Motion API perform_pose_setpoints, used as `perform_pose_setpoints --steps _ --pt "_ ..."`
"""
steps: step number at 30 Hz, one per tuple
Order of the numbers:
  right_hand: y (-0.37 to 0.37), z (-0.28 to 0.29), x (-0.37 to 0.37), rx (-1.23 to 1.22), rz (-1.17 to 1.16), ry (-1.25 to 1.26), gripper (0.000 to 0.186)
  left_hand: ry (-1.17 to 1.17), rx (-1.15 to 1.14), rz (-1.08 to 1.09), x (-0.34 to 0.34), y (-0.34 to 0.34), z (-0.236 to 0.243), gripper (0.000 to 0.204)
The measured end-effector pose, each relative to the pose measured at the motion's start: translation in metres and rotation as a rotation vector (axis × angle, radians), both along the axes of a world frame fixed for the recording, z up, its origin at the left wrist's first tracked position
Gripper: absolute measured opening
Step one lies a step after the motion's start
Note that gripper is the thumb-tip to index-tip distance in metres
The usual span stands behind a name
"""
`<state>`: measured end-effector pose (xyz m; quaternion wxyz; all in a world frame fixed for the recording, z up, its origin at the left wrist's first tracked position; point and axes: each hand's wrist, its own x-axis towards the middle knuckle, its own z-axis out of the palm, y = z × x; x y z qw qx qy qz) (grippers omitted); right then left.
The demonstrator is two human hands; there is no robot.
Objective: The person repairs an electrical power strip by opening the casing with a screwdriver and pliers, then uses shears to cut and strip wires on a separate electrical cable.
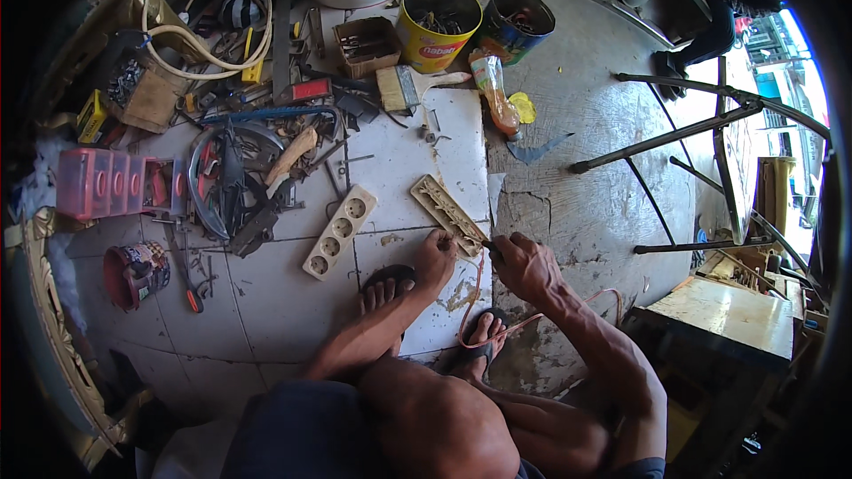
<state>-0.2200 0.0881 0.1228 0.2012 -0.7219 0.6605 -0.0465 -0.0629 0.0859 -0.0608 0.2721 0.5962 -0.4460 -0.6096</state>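
Note:
An opened cream power-strip housing (438,202) lies diagonally on the white tiles, its inside showing. My left hand (435,262) is pinched at its lower end, on something too small to make out. My right hand (525,266) grips a small dark tool (493,248) at that same end. A thin pinkish cable (481,279) runs down from there past my right foot and loops rightward. A socket cover (340,232) with round outlets lies separately to the left.
Clustered tools and scrap (253,173), pink drawers (98,184), a red tub (129,279) and a screwdriver (193,298) lie left. Buckets (435,53) and a bottle (501,106) stand behind. Black metal legs (666,137) and a low table (728,315) are right; a person's leg (697,44) shows behind them.

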Motion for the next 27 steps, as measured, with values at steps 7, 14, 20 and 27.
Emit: perform_pose_setpoints --steps 7,14,20,27 --pt "-0.009 -0.017 0.012 0.059 0.001 0.034 0.014 0.108 0.042 -0.077 0.010 0.005 -0.021 0.014" --pt "-0.007 -0.022 0.013 0.012 -0.013 -0.027 0.009 -0.030 -0.075 -0.139 0.012 0.000 -0.009 0.018" --pt "-0.012 -0.026 0.020 0.048 -0.020 -0.029 0.011 -0.054 -0.038 -0.172 0.015 -0.004 -0.013 0.018" --pt "-0.016 -0.023 0.023 0.111 -0.054 0.002 0.013 -0.155 -0.059 -0.195 0.013 -0.006 -0.011 0.020"
